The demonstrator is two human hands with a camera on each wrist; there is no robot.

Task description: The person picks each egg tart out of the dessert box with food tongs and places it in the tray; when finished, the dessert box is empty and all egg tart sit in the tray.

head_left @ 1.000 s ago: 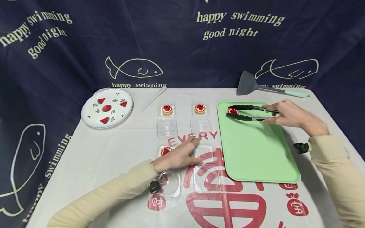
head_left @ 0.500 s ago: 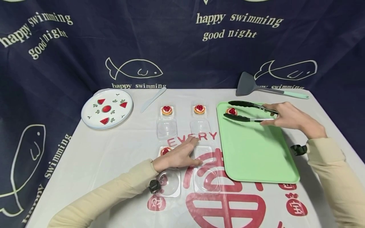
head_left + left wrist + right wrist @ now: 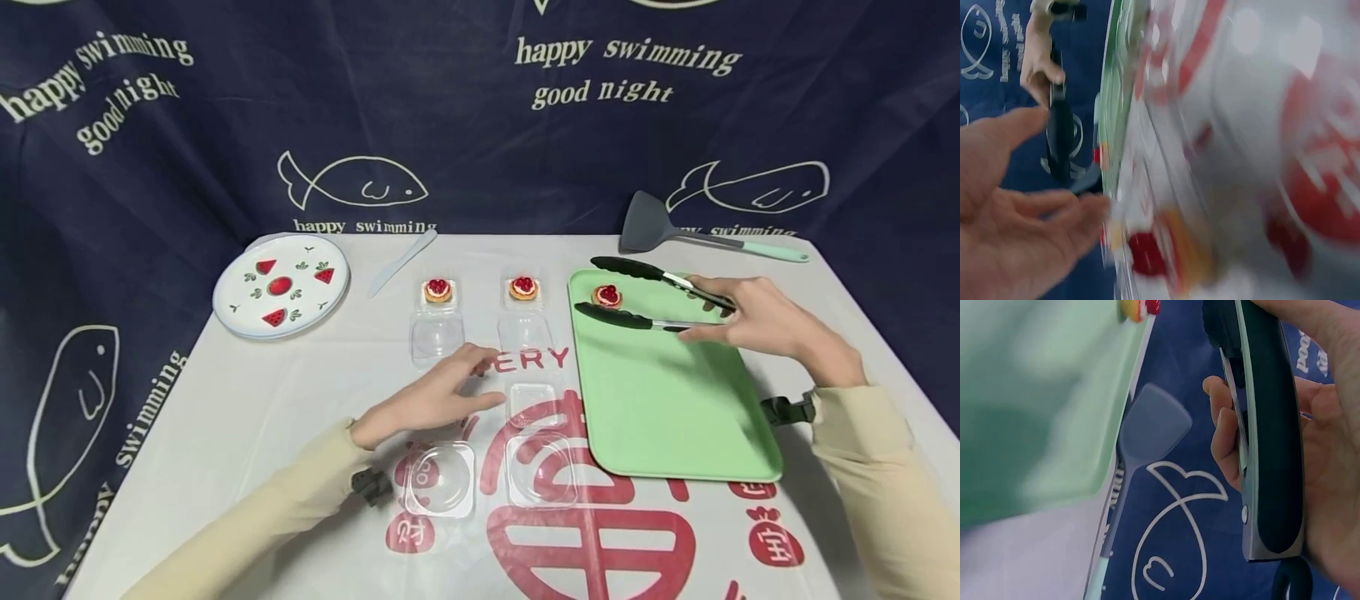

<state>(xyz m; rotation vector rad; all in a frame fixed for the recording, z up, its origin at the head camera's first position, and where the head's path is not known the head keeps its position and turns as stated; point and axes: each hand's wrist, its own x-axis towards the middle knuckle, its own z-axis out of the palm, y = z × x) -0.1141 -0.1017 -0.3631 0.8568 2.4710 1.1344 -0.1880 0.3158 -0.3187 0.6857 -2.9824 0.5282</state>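
We face a dark blue curtain printed with fish and lettering, and before it a white-covered desk with red characters. On the desk's right side we see a green tray; at the far left sits a watermelon-patterned plate. A grey spatula with a mint handle lies behind the tray. Our right hand has its fingers curled round a pair of black-tipped tongs, whose arms stand apart over the tray, one on either side of a tart. Our left hand reaches over the nearer left part of the clear boxes, its thumb and fingers spread, holding nothing. A pale knife lies beyond them, near the plate. Smallest are the red-topped tarts: the tray tart in the far left corner, the left box tart and the right box tart in the far row.
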